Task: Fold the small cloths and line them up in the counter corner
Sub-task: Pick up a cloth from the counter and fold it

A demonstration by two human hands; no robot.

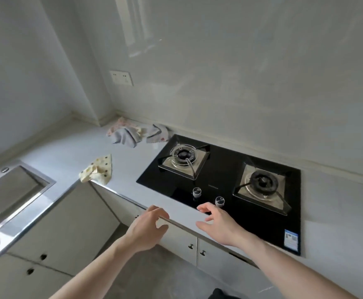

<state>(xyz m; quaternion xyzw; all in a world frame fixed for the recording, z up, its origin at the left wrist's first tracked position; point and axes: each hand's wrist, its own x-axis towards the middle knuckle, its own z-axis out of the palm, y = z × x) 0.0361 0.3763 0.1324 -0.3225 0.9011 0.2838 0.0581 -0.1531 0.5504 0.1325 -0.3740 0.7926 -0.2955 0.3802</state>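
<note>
Nothing folded so far, by the look of it: very start of the job, with both hands empty and reaching in. Left hand out over the counter's front edge, fingers loosely curled, grasping nothing. Right hand just beside it, above the near strip of the counter and the front of the black gas hob, fingers spread and relaxed, also holding nothing, close to the hob's two knobs but apparently not touching them. Small cloths all well apart from both hands. One yellow dotted cloth crumpled near the counter's inner front edge, between the sink and the hob, part of it seeming to hang over the edge. A loose heap of cloths further back by the wall, just left of the hob's far corner: grey pieces and pale patterned ones overlapping, exact count impossible to tell. Step in hand, judged from this: picking a first cloth to fold. Next move likely a reach forward and left, to the yellow cloth as the nearest, then a pinch at two corners and a spread flat on the bare counter before any fold. Worth keeping fabric and sleeves off the burners, and leaving the corner free for the finished row.
</note>
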